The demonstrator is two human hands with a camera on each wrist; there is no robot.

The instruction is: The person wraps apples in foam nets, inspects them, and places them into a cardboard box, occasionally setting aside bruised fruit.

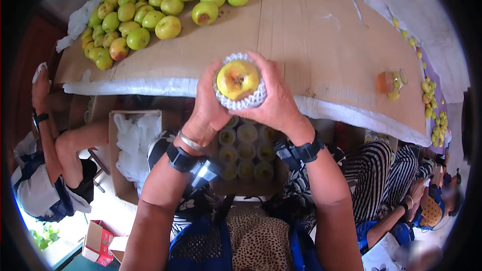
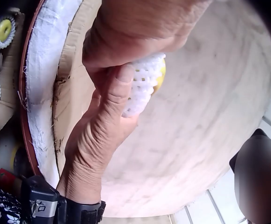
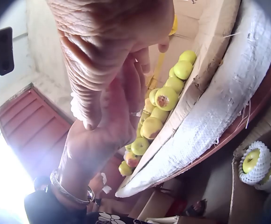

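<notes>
Apple (image 1: pixel 237 79) is already in its white foam net (image 1: pixel 241 102), held up by both hands over the near table (image 1: pixel 321 25) edge. Net covers the bottom and sides; the blemished top still shows bare, so my read is the sleeving is mostly done and only the seating or pulling-up is left.

Left hand (image 1: pixel 210 104) curls round the left side of the netted fruit; the left wrist view shows the thumb (image 2: pixel 114 98) pressed on the net (image 2: pixel 142 84), with a sliver of yellow skin (image 2: pixel 159 77) beyond it. Right hand (image 1: pixel 275 99) wraps the right side and the top, fingers (image 1: pixel 266 68) arched over the rim. Both sets of fingers are closed on the net, none spread. The right wrist view is mostly palm; the grip is not readable from there.

Directly under the hands: carton (image 1: pixel 246 158) with rows of netted apples already packed, seemingly near full. Beyond the fingers, up left on the table: pile of bare apples (image 1: pixel 150 10) still to do, so the overall job looks far from finished. Carton of spare nets (image 1: pixel 133 145) sits below left of the left wrist.
</notes>
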